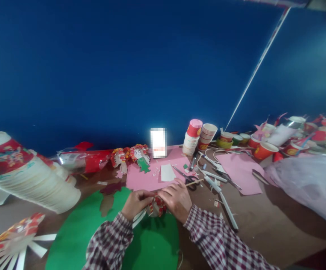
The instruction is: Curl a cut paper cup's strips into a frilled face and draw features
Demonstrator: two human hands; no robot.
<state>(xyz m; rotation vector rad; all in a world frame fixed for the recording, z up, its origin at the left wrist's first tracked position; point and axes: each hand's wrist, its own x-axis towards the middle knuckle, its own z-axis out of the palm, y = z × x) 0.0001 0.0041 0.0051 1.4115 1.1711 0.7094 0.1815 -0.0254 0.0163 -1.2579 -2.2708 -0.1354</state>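
Both my hands meet over a green paper sheet (151, 247) at the near middle of the table. Between them is a small red-and-white paper cup piece (157, 208) with its side cut into strips. My left hand (137, 203) pinches its left edge with thumb and fingers, pale strips hanging below. My right hand (177, 199) is curled over its right side, its fingertips partly hidden. A thin wooden stick (194, 182) juts out past my right knuckles; whether that hand holds it, I cannot tell. Black-handled scissors (190, 181) lie just beyond.
Stacked paper cups (39, 180) lean at left, above a cut, fanned-out cup (16, 240). Pink paper (140, 176) bears a white card (168, 173) and decorated figures (141, 157). A glue gun (212, 183), upright cup stacks (191, 138) and a plastic bag (306, 183) are rightward.
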